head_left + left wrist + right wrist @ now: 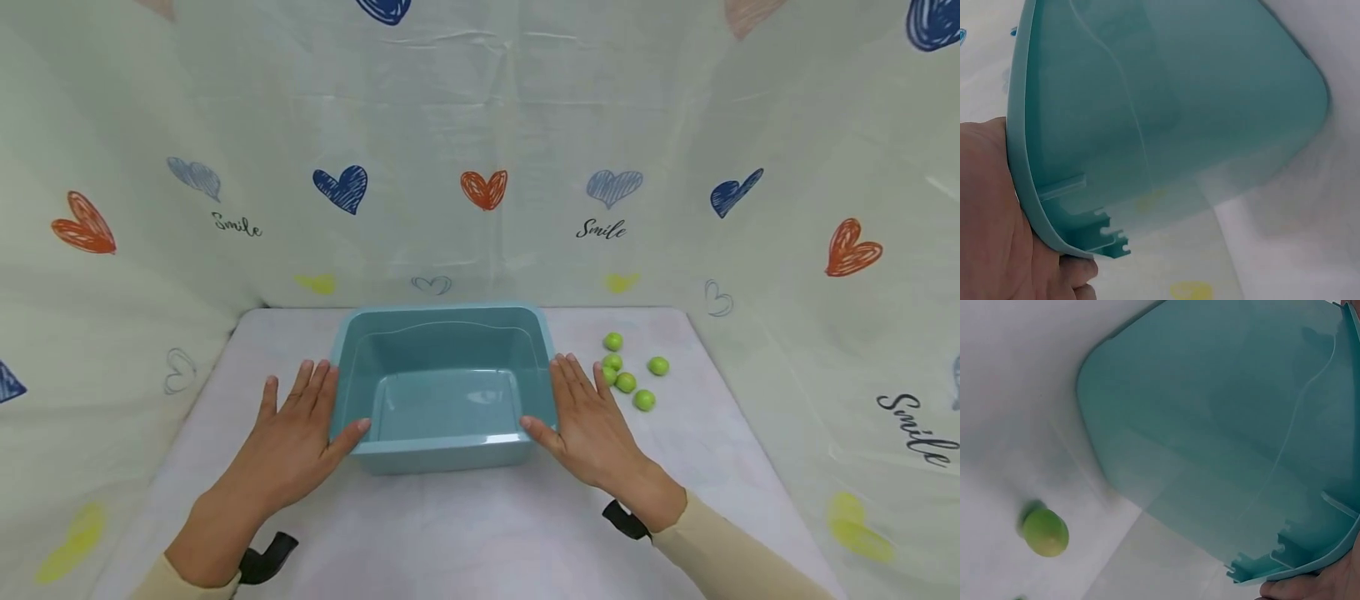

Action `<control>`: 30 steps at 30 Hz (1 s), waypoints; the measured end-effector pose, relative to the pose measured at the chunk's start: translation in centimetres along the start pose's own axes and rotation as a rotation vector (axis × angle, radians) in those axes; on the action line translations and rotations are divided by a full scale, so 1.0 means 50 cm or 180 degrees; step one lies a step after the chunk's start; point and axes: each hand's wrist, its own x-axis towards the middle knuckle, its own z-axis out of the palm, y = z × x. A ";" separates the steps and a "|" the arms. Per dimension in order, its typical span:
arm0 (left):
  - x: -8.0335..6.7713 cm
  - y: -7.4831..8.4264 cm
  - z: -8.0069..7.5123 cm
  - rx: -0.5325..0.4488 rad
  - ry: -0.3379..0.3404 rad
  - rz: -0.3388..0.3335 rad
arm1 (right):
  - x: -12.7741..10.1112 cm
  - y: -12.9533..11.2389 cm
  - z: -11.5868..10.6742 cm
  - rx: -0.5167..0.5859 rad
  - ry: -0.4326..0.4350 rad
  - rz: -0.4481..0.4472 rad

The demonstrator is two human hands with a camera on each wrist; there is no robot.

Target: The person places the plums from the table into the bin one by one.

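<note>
A teal plastic basin (442, 457) stands on the white-covered table, with nothing inside it. My left hand (296, 437) lies along its left side, fingers straight and pointing away from me, thumb over the front left corner of the rim. On the opposite side, my right hand (588, 425) mirrors it, straight fingers against the rim and thumb at the front right corner. Both wrist views show the basin's outer wall (1197, 94) from below the rim, with the palms beside that rim. Several small round green fruits (626, 382) lie just right of my right hand.
The white table (450, 533) reaches back to a pale curtain (420, 125) printed with hearts and the word Smile, which also hangs at both sides. One green fruit (1046, 532) shows beside the basin in the right wrist view. Dark straps circle both wrists.
</note>
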 end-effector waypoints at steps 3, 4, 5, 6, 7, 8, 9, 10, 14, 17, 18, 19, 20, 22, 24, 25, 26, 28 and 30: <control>0.001 0.000 0.001 0.0027 -0.0003 0.0019 | -0.003 0.000 -0.001 0.0015 -0.0010 0.0039; 0.002 0.000 0.001 0.0036 -0.0011 0.0016 | -0.004 0.000 0.000 0.0020 -0.0015 0.0049; 0.003 0.001 0.002 0.0047 -0.0013 0.0010 | -0.005 0.001 -0.001 0.0019 -0.0020 0.0054; 0.003 0.001 0.002 0.0054 -0.0008 0.0007 | -0.005 0.002 -0.001 0.0026 -0.0032 0.0053; 0.004 0.003 0.002 0.0058 -0.0006 -0.0001 | -0.005 0.003 -0.002 0.0034 -0.0049 0.0046; 0.005 0.004 0.002 0.0054 -0.0010 -0.0011 | -0.004 0.005 -0.003 0.0050 -0.0069 0.0034; 0.006 0.006 0.001 0.0039 -0.0023 -0.0024 | -0.003 0.009 -0.006 0.0098 -0.0095 0.0027; 0.007 0.008 0.001 0.0014 -0.0029 -0.0035 | -0.002 0.014 -0.008 0.0149 -0.0124 0.0029; 0.008 0.012 0.001 -0.0084 -0.0080 -0.0084 | 0.005 0.056 -0.016 0.0376 -0.0049 0.0143; 0.007 0.012 0.002 -0.0114 -0.0088 -0.0107 | 0.005 0.107 -0.004 0.0322 0.0225 0.0263; 0.007 0.012 0.003 -0.0124 -0.0089 -0.0109 | 0.002 0.125 0.003 0.0270 0.0332 0.0269; 0.007 0.011 0.004 -0.0131 -0.0091 -0.0110 | -0.001 0.141 0.012 0.0198 0.0423 0.0264; 0.008 0.010 0.005 -0.0134 -0.0088 -0.0102 | -0.007 0.156 0.022 0.0114 0.0468 0.0269; 0.009 0.009 0.007 -0.0172 -0.0078 -0.0084 | -0.020 0.181 0.045 -0.0014 0.0458 0.0269; 0.008 0.008 0.009 -0.0191 -0.0065 -0.0074 | -0.029 0.199 0.068 -0.0141 0.0397 0.0207; 0.008 0.007 0.009 -0.0201 -0.0058 -0.0067 | -0.032 0.205 0.080 -0.0204 0.0351 0.0172; 0.008 0.007 0.010 -0.0204 -0.0044 -0.0060 | -0.033 0.210 0.092 -0.0265 0.0309 0.0120; 0.009 0.008 0.010 -0.0211 -0.0024 -0.0040 | -0.032 0.217 0.114 -0.0380 0.0277 -0.0035; 0.011 0.009 0.011 -0.0211 -0.0006 -0.0020 | -0.029 0.220 0.130 -0.0472 0.0292 -0.0209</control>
